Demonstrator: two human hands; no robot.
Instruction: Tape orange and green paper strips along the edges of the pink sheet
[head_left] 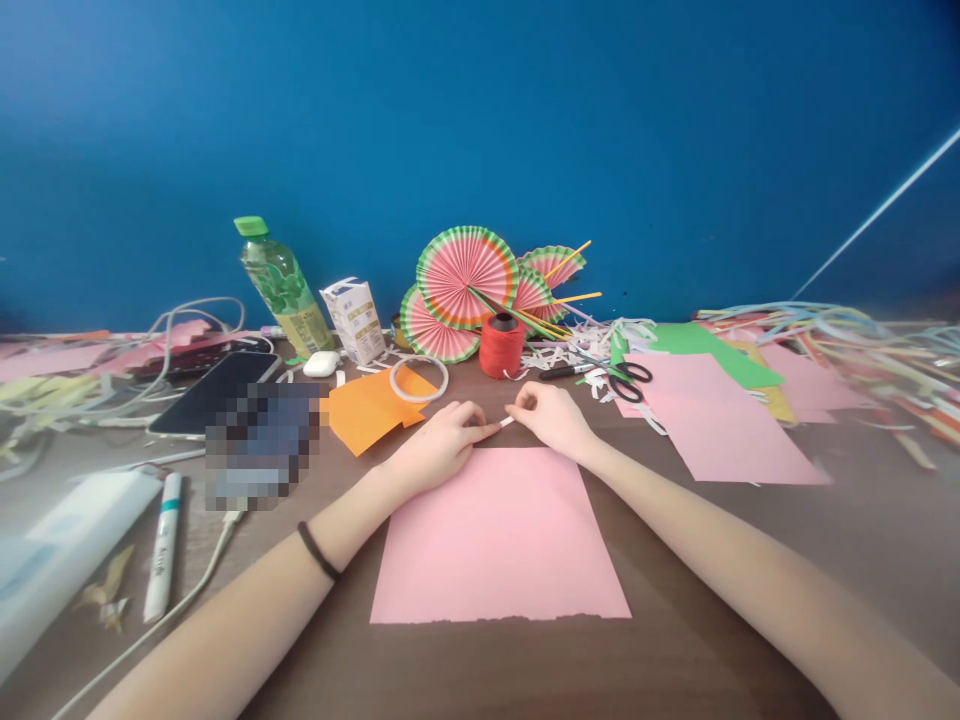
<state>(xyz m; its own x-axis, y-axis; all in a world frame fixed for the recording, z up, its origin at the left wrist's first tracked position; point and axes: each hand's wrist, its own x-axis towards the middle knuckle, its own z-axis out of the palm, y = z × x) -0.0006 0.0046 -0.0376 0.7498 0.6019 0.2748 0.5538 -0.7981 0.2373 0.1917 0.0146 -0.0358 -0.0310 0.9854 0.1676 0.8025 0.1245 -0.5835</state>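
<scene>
A pink sheet of paper [501,535] lies flat on the brown table, its near edge ragged and torn. At its far edge my left hand [444,445] and my right hand [553,420] come close together. A small white strip [508,421] spans the gap between their fingertips. My right thumb and fingers are pinched on one end of it. The thumb and index finger of my left hand close at the other end, with the remaining fingers curled. What kind of strip it is cannot be made out.
Behind my hands are a red thread spool [501,348], watermelon-patterned paper fans [466,278], a tape roll [418,380] and orange paper [367,412]. Scissors [628,381] and pink paper [724,420] lie right. Left are a bottle [283,285], small carton [355,320], phone [217,395] and marker [163,550].
</scene>
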